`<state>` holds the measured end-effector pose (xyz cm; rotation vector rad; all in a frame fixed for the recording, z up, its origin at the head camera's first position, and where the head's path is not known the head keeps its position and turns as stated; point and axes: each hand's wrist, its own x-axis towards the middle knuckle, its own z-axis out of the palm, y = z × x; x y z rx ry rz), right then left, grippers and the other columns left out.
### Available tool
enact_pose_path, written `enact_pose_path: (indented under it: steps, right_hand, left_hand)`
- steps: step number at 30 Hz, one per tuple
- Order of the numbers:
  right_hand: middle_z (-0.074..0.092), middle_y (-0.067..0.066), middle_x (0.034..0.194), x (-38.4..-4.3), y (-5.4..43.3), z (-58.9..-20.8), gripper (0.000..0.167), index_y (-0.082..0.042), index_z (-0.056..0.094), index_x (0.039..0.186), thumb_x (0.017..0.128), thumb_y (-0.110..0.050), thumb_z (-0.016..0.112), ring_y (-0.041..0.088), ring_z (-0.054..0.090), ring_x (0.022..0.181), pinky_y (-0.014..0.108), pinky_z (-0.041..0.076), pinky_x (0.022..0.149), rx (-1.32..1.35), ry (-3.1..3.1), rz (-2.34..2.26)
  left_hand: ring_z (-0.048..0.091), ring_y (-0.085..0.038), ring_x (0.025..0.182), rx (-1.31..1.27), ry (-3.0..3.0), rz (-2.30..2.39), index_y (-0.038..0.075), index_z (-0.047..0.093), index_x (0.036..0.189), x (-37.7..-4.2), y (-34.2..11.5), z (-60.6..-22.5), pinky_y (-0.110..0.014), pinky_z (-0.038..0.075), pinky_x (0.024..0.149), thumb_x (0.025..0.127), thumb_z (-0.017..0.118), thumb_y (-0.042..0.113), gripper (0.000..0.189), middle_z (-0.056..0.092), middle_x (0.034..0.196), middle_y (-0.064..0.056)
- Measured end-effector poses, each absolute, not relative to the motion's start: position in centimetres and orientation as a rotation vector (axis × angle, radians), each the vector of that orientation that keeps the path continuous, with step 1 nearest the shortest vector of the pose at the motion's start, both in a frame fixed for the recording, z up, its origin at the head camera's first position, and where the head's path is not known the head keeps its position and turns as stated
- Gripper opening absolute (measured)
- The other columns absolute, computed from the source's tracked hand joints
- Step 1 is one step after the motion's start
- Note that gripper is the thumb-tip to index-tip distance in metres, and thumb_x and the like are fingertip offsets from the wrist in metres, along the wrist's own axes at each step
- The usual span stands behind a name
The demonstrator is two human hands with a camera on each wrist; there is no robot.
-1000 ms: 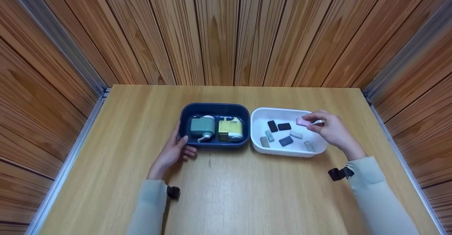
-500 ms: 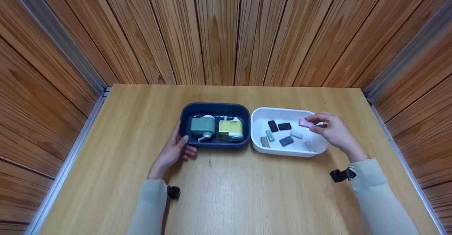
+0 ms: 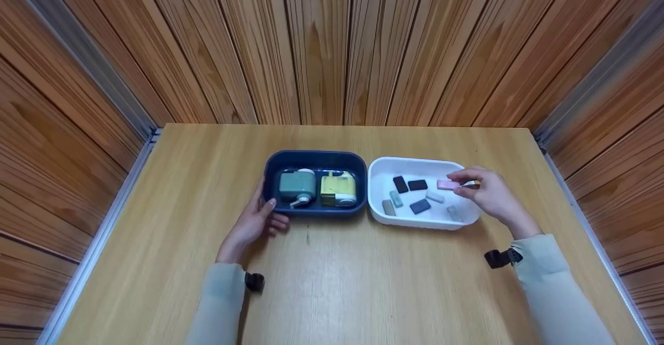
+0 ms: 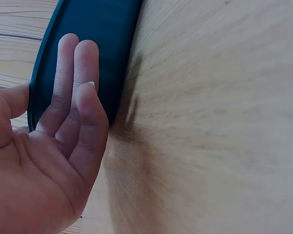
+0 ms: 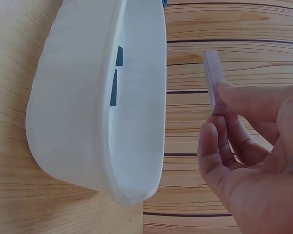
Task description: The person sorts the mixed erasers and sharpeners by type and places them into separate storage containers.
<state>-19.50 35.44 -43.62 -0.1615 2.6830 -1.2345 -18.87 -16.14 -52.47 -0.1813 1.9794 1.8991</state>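
Observation:
In the head view, my right hand [image 3: 490, 193] pinches a pink eraser [image 3: 447, 184] between thumb and fingers above the right part of a white tub [image 3: 415, 223]. The right wrist view shows the eraser [image 5: 214, 78] held clear of the tub's rim. Several erasers lie loose in the tub, including a black eraser [image 3: 417, 185]. My left hand [image 3: 254, 219] holds the near left corner of a navy tub [image 3: 316, 214], thumb at the rim. Its other fingers [image 4: 90, 126] lie relaxed by the outer wall. Inside are a green crank pencil sharpener [image 3: 297, 185] and a yellow pencil sharpener [image 3: 338, 188].
Both tubs stand side by side on a light wooden table [image 3: 332, 283], almost touching. Wood-plank panels [image 3: 321, 49] rise behind it and at both sides. Metal rails [image 3: 104, 215] run along the table's side edges.
My right hand has shifted slightly to the right with the pink eraser, which has turned from tilted to nearly level. The left hand and both tubs stay put.

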Motion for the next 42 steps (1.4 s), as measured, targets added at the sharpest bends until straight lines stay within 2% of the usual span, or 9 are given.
enact_pose_path:
  steps: [7, 13, 15, 22, 29, 37, 42]
  right_hand:
    - [0.059, 0.018, 0.125, -19.6, 35.5, -43.3, 0.031, -0.003, 0.066, 0.127, 0.097, -0.007, 0.065, 0.03, 0.054, 0.111, 0.019, 0.046, 0.089, -0.182, 2.7, -1.212]
    - [0.059, 0.016, 0.126, -19.6, 35.4, -43.2, 0.031, -0.004, 0.066, 0.128, 0.097, -0.01, 0.065, 0.03, 0.054, 0.112, 0.034, 0.047, 0.096, -0.186, 2.705, -1.207]
    - [0.059, 0.016, 0.126, -19.5, 35.3, -43.3, 0.031, -0.004, 0.066, 0.128, 0.098, -0.01, 0.064, 0.03, 0.054, 0.113, 0.036, 0.047, 0.096, -0.194, 2.706, -1.216]
    - [0.059, 0.015, 0.127, -18.9, 35.4, -43.9, 0.031, -0.005, 0.066, 0.127, 0.096, -0.01, 0.066, 0.03, 0.055, 0.113, 0.015, 0.045, 0.087, -0.217, 2.698, -1.261]
    - [0.058, 0.012, 0.128, -18.0, 35.2, -43.6, 0.033, -0.006, 0.066, 0.128, 0.096, -0.011, 0.067, 0.029, 0.053, 0.116, 0.011, 0.044, 0.087, -0.241, 2.7, -1.305]
    - [0.06, 0.014, 0.123, -16.7, 34.5, -43.8, 0.029, -0.005, 0.068, 0.124, 0.095, -0.008, 0.067, 0.029, 0.055, 0.112, 0.012, 0.045, 0.086, -0.275, 2.733, -1.361]
    - [0.062, 0.013, 0.121, -15.7, 34.0, -44.2, 0.028, -0.006, 0.069, 0.122, 0.096, -0.015, 0.068, 0.026, 0.056, 0.107, 0.013, 0.046, 0.085, -0.294, 2.791, -1.367]
  left_hand:
    - [0.07, -0.035, 0.089, -0.18, 1.977, 1.896, 0.054, 0.003, 0.155, -19.0, -16.2, -52.4, -0.042, 0.054, 0.074, 0.109, 0.039, 0.03, 0.063, 0.071, 0.098, -0.021]
    - [0.07, -0.035, 0.091, -0.196, 1.971, 1.89, 0.055, 0.003, 0.155, -19.1, -16.4, -52.4, -0.043, 0.054, 0.077, 0.109, 0.039, 0.031, 0.063, 0.07, 0.1, -0.021]
    - [0.07, -0.035, 0.092, -0.194, 1.974, 1.889, 0.054, 0.002, 0.155, -19.0, -16.5, -52.4, -0.044, 0.054, 0.078, 0.109, 0.039, 0.031, 0.063, 0.07, 0.1, -0.021]
    - [0.07, -0.035, 0.092, -0.19, 1.965, 1.89, 0.056, 0.003, 0.154, -18.7, -16.4, -52.7, -0.044, 0.054, 0.077, 0.109, 0.039, 0.031, 0.063, 0.07, 0.101, -0.021]
    - [0.069, -0.036, 0.091, -0.187, 1.959, 1.902, 0.059, 0.006, 0.152, -18.7, -15.9, -52.5, -0.045, 0.053, 0.077, 0.109, 0.04, 0.031, 0.062, 0.07, 0.101, -0.021]
    - [0.07, -0.034, 0.089, -0.187, 2.01, 1.88, 0.053, 0.007, 0.155, -18.8, -15.8, -52.4, -0.042, 0.054, 0.076, 0.108, 0.044, 0.029, 0.065, 0.07, 0.098, -0.02]
    - [0.069, -0.032, 0.088, -0.216, 2.181, 1.818, 0.047, 0.013, 0.157, -18.8, -15.8, -52.1, -0.04, 0.053, 0.084, 0.106, 0.049, 0.031, 0.064, 0.07, 0.095, -0.018]
